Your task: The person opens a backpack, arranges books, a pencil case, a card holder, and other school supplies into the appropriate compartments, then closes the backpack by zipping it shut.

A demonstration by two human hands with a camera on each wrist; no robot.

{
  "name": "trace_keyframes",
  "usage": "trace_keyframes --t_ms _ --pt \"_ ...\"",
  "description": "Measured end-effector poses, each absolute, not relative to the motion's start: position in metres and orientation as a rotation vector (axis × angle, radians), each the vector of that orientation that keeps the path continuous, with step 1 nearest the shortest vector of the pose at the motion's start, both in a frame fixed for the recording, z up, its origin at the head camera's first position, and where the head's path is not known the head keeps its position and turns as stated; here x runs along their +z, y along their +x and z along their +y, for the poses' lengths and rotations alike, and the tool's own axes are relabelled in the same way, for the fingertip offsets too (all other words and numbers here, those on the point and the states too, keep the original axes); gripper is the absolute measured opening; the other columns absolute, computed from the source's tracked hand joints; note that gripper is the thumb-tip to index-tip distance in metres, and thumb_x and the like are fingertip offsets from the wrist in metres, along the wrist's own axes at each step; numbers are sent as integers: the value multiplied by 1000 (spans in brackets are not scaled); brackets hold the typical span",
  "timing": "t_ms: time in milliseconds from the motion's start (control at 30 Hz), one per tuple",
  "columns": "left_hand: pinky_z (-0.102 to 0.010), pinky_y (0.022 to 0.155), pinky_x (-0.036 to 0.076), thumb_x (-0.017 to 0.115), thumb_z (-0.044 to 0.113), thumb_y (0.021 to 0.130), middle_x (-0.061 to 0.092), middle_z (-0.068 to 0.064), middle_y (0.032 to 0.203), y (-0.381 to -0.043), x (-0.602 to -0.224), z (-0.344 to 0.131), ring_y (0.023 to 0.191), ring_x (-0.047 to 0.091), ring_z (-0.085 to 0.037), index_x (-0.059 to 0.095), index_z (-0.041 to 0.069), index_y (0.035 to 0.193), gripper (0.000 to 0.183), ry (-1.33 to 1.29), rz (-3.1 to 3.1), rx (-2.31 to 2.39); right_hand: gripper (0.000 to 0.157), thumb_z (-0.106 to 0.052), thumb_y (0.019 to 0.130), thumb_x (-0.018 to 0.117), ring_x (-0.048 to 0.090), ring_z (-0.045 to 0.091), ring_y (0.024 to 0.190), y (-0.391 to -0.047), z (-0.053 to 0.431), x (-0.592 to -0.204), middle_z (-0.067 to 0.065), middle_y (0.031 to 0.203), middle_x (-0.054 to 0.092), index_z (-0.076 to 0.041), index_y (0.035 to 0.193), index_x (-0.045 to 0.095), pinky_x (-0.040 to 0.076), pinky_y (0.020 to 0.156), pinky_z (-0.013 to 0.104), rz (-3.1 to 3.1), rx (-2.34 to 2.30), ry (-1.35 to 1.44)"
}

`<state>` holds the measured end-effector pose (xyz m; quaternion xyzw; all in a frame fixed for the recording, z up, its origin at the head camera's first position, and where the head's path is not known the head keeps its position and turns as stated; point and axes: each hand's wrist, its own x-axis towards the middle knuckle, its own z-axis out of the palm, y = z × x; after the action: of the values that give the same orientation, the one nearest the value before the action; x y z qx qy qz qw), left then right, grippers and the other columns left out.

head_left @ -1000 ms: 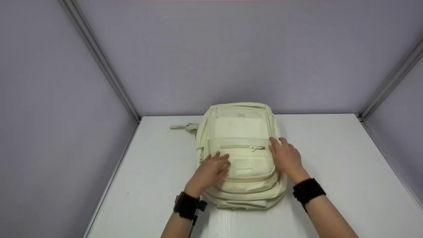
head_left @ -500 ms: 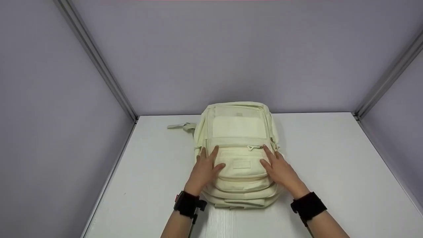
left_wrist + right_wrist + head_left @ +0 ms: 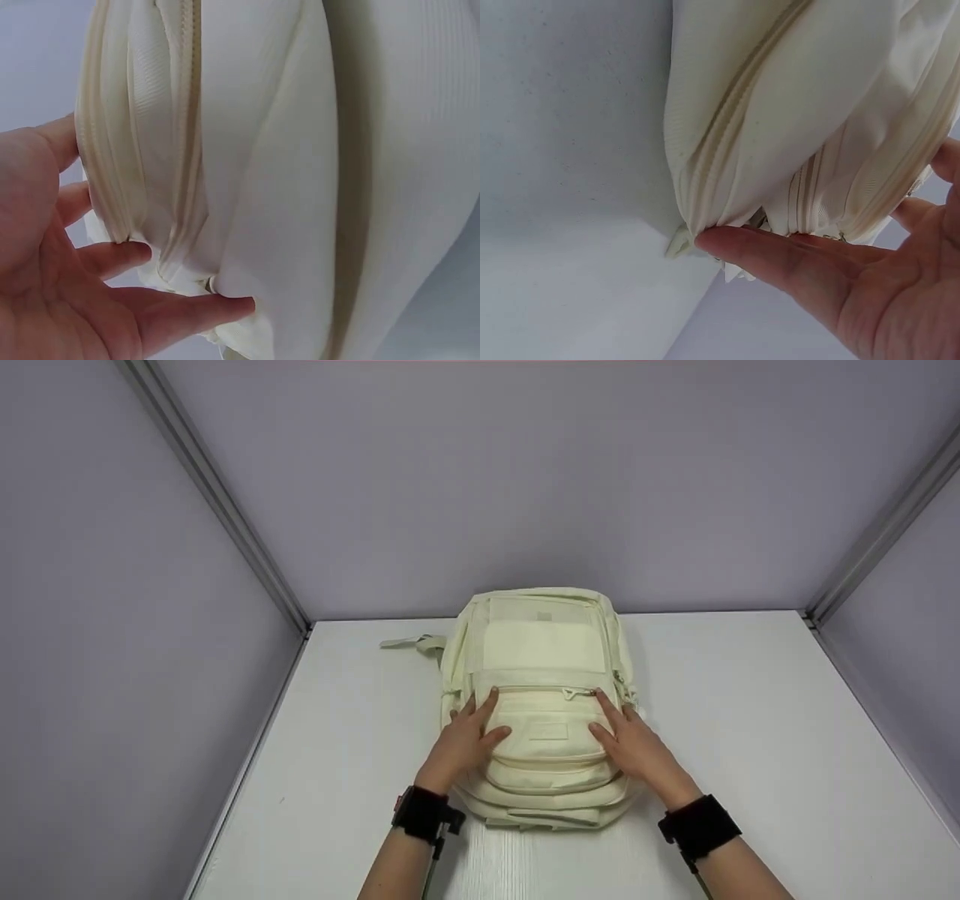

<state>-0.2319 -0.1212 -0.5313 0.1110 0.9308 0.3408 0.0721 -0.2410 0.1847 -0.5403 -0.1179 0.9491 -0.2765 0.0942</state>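
Observation:
A cream backpack (image 3: 546, 649) lies front side up on the table. My left hand (image 3: 461, 744) rests with spread fingers along the left side of its front pocket (image 3: 551, 744). Mirroring it, my right hand (image 3: 639, 746) touches the pocket's right side, index fingertip close to the white triangular zipper pull (image 3: 570, 694). In the left wrist view, the fingers (image 3: 191, 313) reach extended along the bag's side, near its zipper (image 3: 184, 135). The right wrist view has straight fingers (image 3: 742, 251) against the opposite side, by another zipper (image 3: 739, 94).
The white table (image 3: 750, 720) extends on both sides of the bag. A grey-lilac wall (image 3: 555, 480) stands right behind it, with metal corner posts (image 3: 225, 502) at the sides. A loose strap (image 3: 412, 643) sticks out left of the bag. Black bands (image 3: 699, 826) wrap both wrists.
My right hand has come down from the bag's right edge onto the pocket's side. My left hand has shifted left and spread its fingers. Little differs over the last half second.

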Motion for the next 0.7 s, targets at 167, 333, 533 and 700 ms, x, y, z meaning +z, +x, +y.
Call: trace_keyframes --t_ms 167,333,533,700 --pt "-68 103 28 50 55 97 16 -22 158 -242 -533 -119 134 15 -63 16 33 157 72 323 2782 1008 68 -49 105 35 35 60 127 -248 188 -540 44 146 22 -15 159 12 32 98 69 2789 -834 -352" --pt "-66 103 30 51 55 96 16 -22 159 -254 -536 -113 134 13 -63 16 34 157 73 298 2769 1010 69 -50 105 33 34 60 127 -259 192 -540 44 146 21 -14 158 10 31 99 69 2777 -803 -369" --pt "-65 103 30 52 53 97 17 -24 158 -267 -535 -108 132 16 -65 17 31 157 73 316 2789 1000 69 -49 105 32 32 60 129 -275 197 -539 44 146 21 -14 158 8 29 101 68 2764 -787 -387" --pt "-63 105 30 51 53 97 18 -25 157 -274 -536 -104 131 19 -64 17 30 157 73 326 2808 977 68 -49 106 33 29 58 131 -283 201 -540 42 148 21 -14 159 7 28 102 67 2757 -795 -384"
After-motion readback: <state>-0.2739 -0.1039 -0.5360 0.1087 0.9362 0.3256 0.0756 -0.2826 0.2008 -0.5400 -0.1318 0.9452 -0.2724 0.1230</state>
